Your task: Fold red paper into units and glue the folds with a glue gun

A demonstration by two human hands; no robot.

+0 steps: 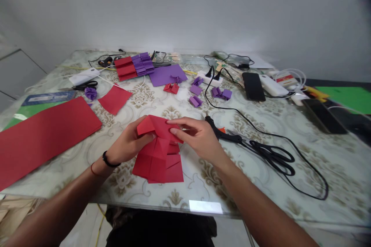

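Note:
A creased sheet of red paper (pixel 159 129) is held up between both hands over the table's near middle. My left hand (pixel 130 141) grips its left side, the thumb lying on the paper. At its right edge, my right hand (pixel 197 135) pinches it between thumb and fingers. Under it, several folded red paper pieces (pixel 158 169) lie on the flowered tabletop. Just right of my right hand rest a black glue gun (pixel 220 133) and black-handled scissors (pixel 272 156).
A stack of red paper (pixel 49 135) lies at left, beside a small red sheet (pixel 115 99). Folded purple pieces (pixel 196 101) and a purple sheet (pixel 166 75) sit farther back. A black cord (pixel 255 123) loops across the right side near a phone (pixel 253 87) and power strip (pixel 210 79).

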